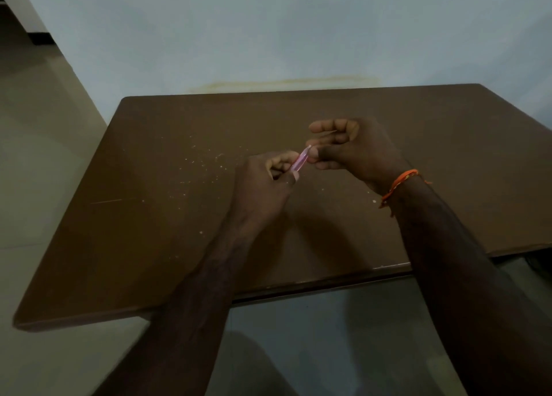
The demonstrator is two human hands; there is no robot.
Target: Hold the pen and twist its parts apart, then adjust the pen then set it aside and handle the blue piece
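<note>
A small, thin pink strip point(301, 160) is held above the brown table point(155, 162), stretched between both hands. My left hand point(263, 183) pinches its lower end, fingers curled inward. My right hand point(349, 147) pinches its upper end between thumb and fingertip, the other fingers curled above it. What the strip is made of I cannot tell. An orange thread band point(398, 185) circles my right wrist. Both forearms reach in over the table's near edge.
Pale crumbs point(206, 162) lie scattered on the tabletop left of the hands, with a few specks toward the near edge. A pale wall point(268, 31) runs right behind the table. Tiled floor point(38, 133) lies to the left and below the near edge.
</note>
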